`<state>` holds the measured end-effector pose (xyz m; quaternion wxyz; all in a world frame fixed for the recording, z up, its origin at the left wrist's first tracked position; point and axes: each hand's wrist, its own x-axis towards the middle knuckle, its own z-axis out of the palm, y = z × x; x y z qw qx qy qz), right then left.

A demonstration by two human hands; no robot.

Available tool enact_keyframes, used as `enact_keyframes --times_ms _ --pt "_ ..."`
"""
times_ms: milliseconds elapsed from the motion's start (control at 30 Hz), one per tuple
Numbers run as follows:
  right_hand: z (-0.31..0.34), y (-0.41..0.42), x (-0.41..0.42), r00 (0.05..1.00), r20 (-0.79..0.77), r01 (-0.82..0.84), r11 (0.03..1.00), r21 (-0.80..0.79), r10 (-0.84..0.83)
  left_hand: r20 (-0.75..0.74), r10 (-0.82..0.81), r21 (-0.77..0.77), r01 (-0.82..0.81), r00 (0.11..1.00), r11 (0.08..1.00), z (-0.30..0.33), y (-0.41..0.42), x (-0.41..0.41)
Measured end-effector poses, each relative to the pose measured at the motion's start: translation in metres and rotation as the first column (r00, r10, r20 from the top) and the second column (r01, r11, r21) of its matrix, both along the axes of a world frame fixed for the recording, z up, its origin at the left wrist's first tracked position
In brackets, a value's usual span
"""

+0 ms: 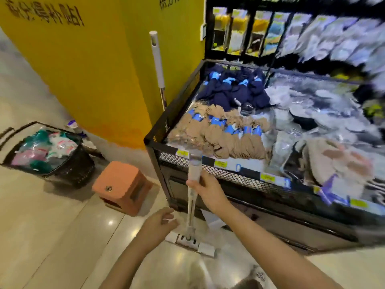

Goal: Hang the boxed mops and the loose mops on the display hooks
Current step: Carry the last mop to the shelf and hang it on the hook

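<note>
Clearly two mops show: the right hand (205, 189) grips one mop (190, 207) upright on the floor, another mop (157, 65) leans on the yellow wall (87, 69); the left hand (159, 223) is loosely curled, empty.

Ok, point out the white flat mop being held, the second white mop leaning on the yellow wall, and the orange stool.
White flat mop (194, 207): head view, handle.
Leaning white mop (156, 57): head view, grip.
Orange stool (118, 174): head view, top.

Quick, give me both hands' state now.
Left hand: loosely curled, holding nothing, beside the mop.
Right hand: closed in a grip on the mop handle.
</note>
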<state>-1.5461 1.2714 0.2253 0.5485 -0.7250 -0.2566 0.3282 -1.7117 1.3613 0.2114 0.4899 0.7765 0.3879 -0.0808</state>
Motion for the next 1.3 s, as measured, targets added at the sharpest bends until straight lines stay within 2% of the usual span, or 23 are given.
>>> enact_keyframes --times_ms 133,300,533,700,900,1033,1200,1300 --pt "0.014 -0.061 -0.004 0.992 0.015 0.124 0.992 0.008 -0.124 0.0 -0.223 -0.004 0.223 0.975 0.975 -0.015 -0.014 0.035" --pt "0.05 -0.137 -0.003 0.942 0.097 0.317 0.946 0.065 -0.322 0.02 -0.393 -0.109 0.393 0.919 0.913 -0.024 -0.065 0.074" --pt "0.104 -0.265 -0.006 0.756 0.227 0.591 0.79 0.165 -0.613 0.084 -0.615 -0.107 0.621 0.784 0.777 -0.024 -0.177 0.12" --pt "0.138 -0.371 -0.013 0.568 0.242 0.737 0.617 0.277 -0.787 0.228 -0.737 -0.162 0.771 0.637 0.616 -0.01 -0.292 0.149" --pt "0.168 -0.507 -0.021 0.354 0.343 0.829 0.462 0.316 -0.87 0.342 -0.813 -0.239 0.88 0.471 0.41 0.01 -0.446 0.17" --pt "0.176 -0.596 -0.028 0.259 0.359 0.876 0.374 0.303 -0.897 0.345 -0.875 -0.298 0.924 0.339 0.24 0.009 -0.549 0.18" --pt "0.181 -0.698 -0.029 0.175 0.391 0.918 0.294 0.268 -0.904 0.355 -0.897 -0.354 0.926 0.264 0.133 0.015 -0.672 0.194" --pt "0.186 -0.754 -0.018 0.116 0.407 0.934 0.239 0.266 -0.906 0.369 -0.912 -0.325 0.944 0.181 0.055 0.018 -0.737 0.211"
